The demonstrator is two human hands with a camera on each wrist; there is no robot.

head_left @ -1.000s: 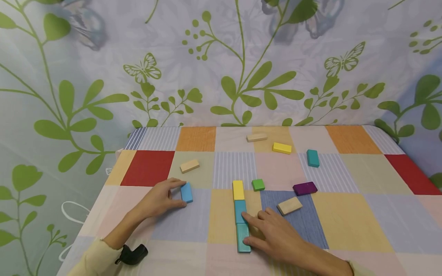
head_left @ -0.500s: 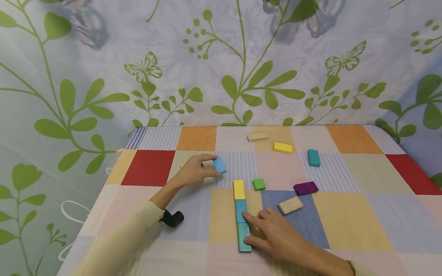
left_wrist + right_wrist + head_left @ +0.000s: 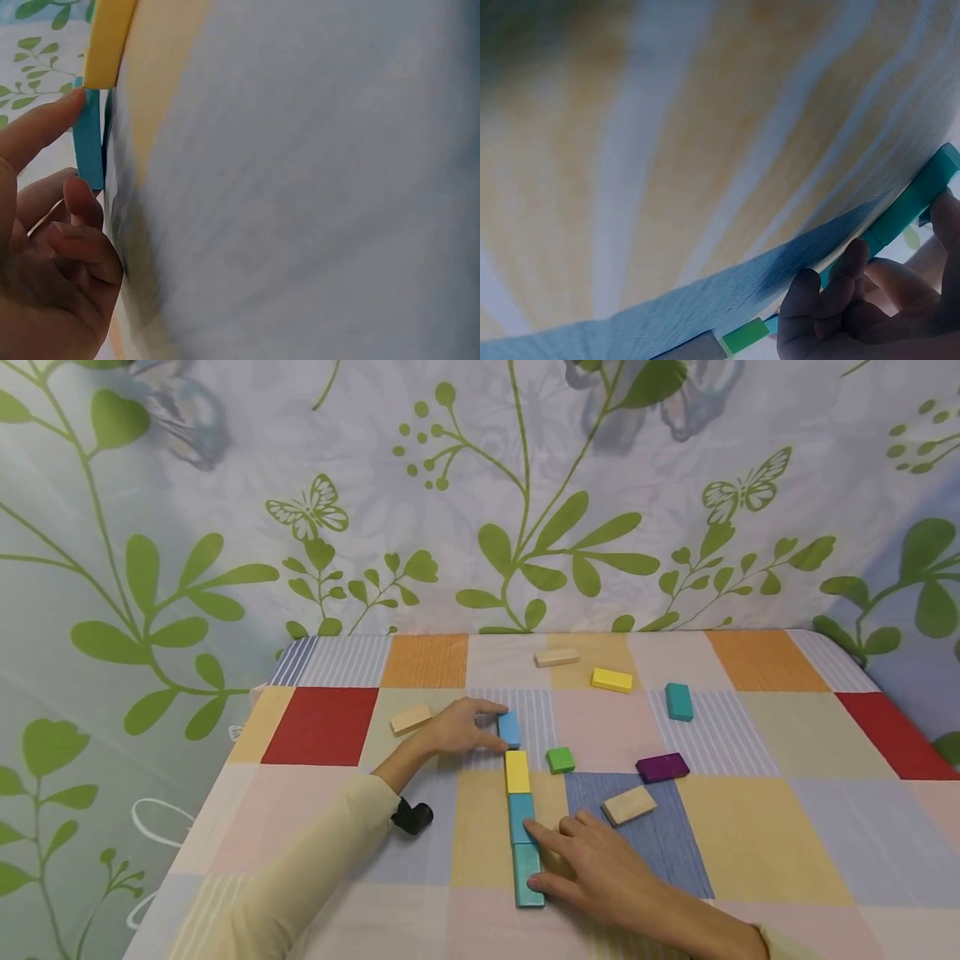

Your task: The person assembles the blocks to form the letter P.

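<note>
A row of blocks runs away from me on the patchwork cloth: a teal block [image 3: 527, 885] nearest, a blue-teal block [image 3: 519, 817] in the middle, then a yellow block [image 3: 517, 772]. Beyond the yellow one, a light blue block [image 3: 509, 730] is pinched by its two ends between the thumb and index finger of my left hand [image 3: 456, 731]. Whether these two blocks touch is hard to tell. My right hand [image 3: 600, 872] rests at the row's right side, index fingertip on the middle block and thumb on the teal one; its other fingers are bent.
Right of the row lie a green block [image 3: 560, 760], a purple block [image 3: 663, 767] and a plain wooden block [image 3: 629, 806]. Farther back are another teal block [image 3: 678, 702], a second yellow block [image 3: 612, 680] and a pale wooden block [image 3: 557, 657]. One more wooden block [image 3: 411, 721] lies behind my left hand.
My left hand has carried the light blue block from the left of the table, rightward and away from me, to the far end of the row. My right hand has stayed put.
</note>
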